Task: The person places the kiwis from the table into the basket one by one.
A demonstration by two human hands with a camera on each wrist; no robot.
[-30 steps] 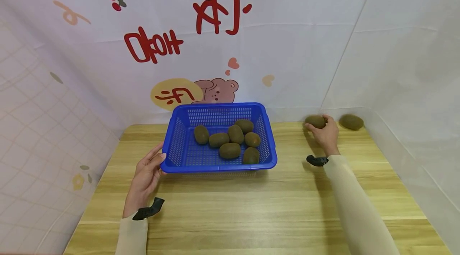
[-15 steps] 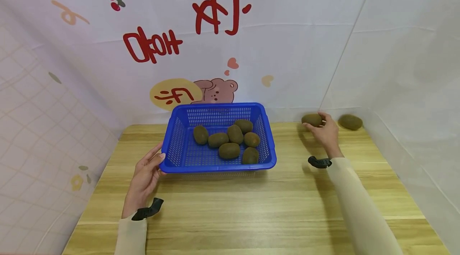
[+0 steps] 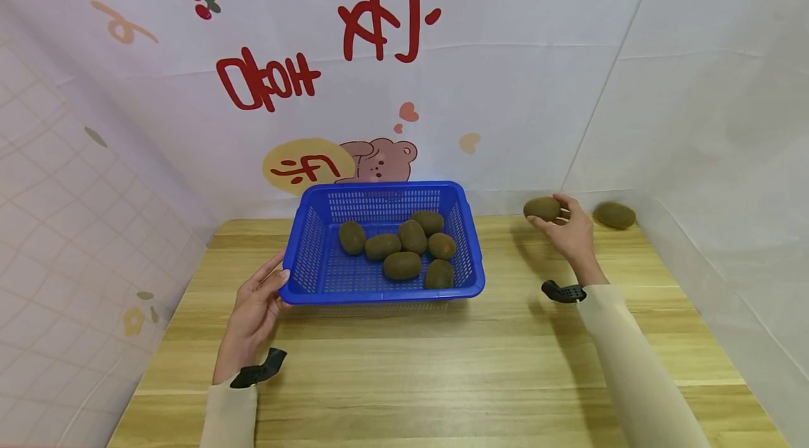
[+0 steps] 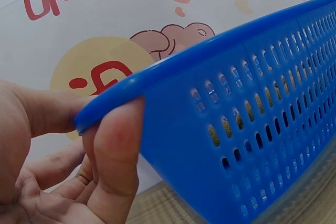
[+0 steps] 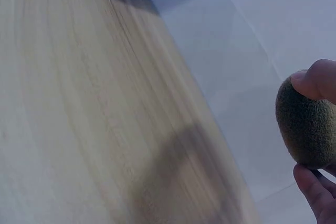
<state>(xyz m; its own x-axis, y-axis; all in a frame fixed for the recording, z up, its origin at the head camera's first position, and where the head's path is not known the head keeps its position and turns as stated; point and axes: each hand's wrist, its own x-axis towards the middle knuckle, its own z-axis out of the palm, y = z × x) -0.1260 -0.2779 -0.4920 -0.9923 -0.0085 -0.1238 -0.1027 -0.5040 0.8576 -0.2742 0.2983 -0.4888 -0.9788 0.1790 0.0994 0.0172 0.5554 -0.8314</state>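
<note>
My left hand [image 3: 253, 309] grips the front left corner of a blue plastic basket [image 3: 385, 297]; in the left wrist view the thumb and a finger pinch its rim [image 4: 173, 59]. Several brown kiwis [image 3: 402, 265] lie in the basket, mostly toward its right side. My right hand [image 3: 571, 232] pinches one kiwi [image 3: 541, 208] between thumb and fingers, close to the back wall. The right wrist view shows that kiwi [image 5: 304, 124] held above the table, with a shadow below. Another kiwi [image 3: 614, 215] rests on the table in the back right corner, just beyond my right hand.
The wood-grain table [image 3: 404, 378] meets a white printed cloth wall [image 3: 518, 97] at the back. White sheets also rise along the left side [image 3: 82, 174] and right side [image 3: 727, 188]. A black wrist mount [image 3: 564, 291] sits on each wrist.
My right hand has lifted the kiwi slightly and carried it a little to the left, away from the kiwi in the corner. The left hand and basket stay in place.
</note>
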